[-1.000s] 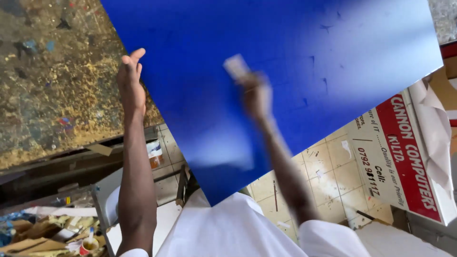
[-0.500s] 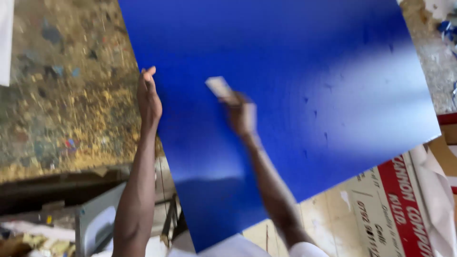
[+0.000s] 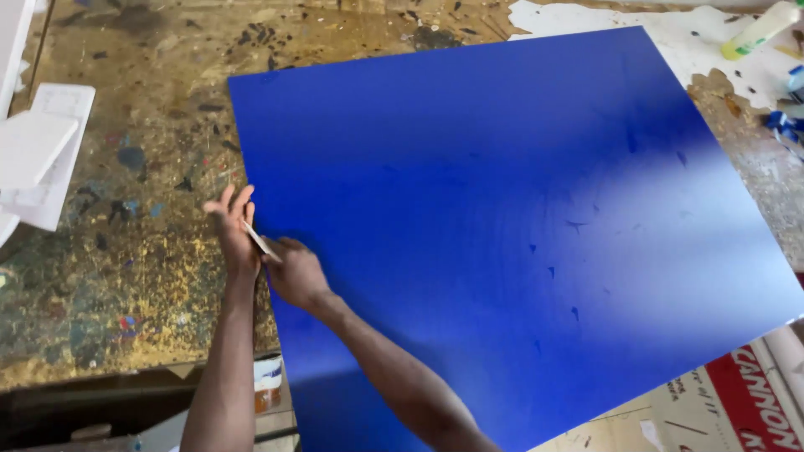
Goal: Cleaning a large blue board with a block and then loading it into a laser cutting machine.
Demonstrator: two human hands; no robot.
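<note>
- A thin white scraper [image 3: 261,243] is pinched in the right hand [image 3: 295,272] at the blue sheet's [image 3: 502,234] left-of-centre edge.
- The left hand [image 3: 233,228], fingers loosely spread and empty, is rested beside that edge; the sheet is best steadied there and the blade kept flat.

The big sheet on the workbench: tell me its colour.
Deep blue sheet, glossy; head view.

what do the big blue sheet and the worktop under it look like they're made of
Large blue rectangular sheet: likely a smooth plastic or vinyl-faced board, its semi-gloss surface showing a pale sheen. Brown paint-stained worktop: seemingly wood, matte and rough, covered in speckled old paint.
</note>
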